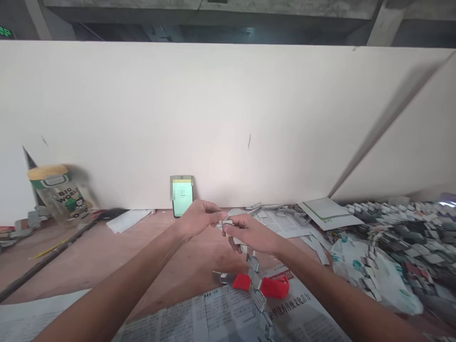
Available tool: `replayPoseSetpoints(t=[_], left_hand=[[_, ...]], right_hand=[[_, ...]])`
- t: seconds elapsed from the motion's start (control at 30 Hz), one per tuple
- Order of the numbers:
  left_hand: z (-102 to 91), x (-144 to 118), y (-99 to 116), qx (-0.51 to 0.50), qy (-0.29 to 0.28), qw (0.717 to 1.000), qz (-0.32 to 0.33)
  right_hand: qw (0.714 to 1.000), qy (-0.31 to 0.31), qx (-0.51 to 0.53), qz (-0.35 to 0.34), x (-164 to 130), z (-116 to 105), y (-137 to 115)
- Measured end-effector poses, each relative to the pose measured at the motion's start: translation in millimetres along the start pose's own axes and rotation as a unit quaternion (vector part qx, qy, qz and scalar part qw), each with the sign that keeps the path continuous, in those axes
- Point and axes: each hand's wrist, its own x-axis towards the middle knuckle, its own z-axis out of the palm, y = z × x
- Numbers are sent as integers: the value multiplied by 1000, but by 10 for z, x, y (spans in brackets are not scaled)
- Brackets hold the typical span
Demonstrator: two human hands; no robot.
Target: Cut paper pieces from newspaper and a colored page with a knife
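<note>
A chain of folded newspaper pieces [259,300] hangs from my right hand [256,232] and trails down over the newspaper toward me. The right fingers are wrapped round its upper part, thumb on top. My left hand [200,218] is closed in a pinch at the chain's upper end, its fingertips almost meeting the right ones. Exactly which fold the left fingers grip is partly hidden. Under the hanging chain lies a utility knife with a red handle [276,287], its blade end pointing left.
A lit phone [183,197] leans against the white partition [228,118]. A yellow-lidded bottle [62,194] stands at left, near a dark rod [53,256]. Newspaper sheets [185,318] cover the front. At right are a plastic bag [356,261] and heaped paper chains [423,247].
</note>
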Motion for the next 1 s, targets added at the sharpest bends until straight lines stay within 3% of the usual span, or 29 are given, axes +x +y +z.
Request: replayPoseSetpoints(t=[0.23,0.4,0.6,0.77,1.0], left_hand=[[66,-10,-2,51,-12,999,14],[137,-14,117,110,21,992,60],[139,-162,583,134,49,985,97],[175,-432,1040,150,17,983,102],[230,-639,1544,136,35,978,156]], right_hand=[[998,-54,-9,21,-30,-136,11],[999,-34,-5,35,-106,-200,-133],[1000,-10,25,4,-393,-261,-508],[994,-20,-93,-48,-708,-340,-869],[974,-25,-214,-72,-1052,-535,-1457]])
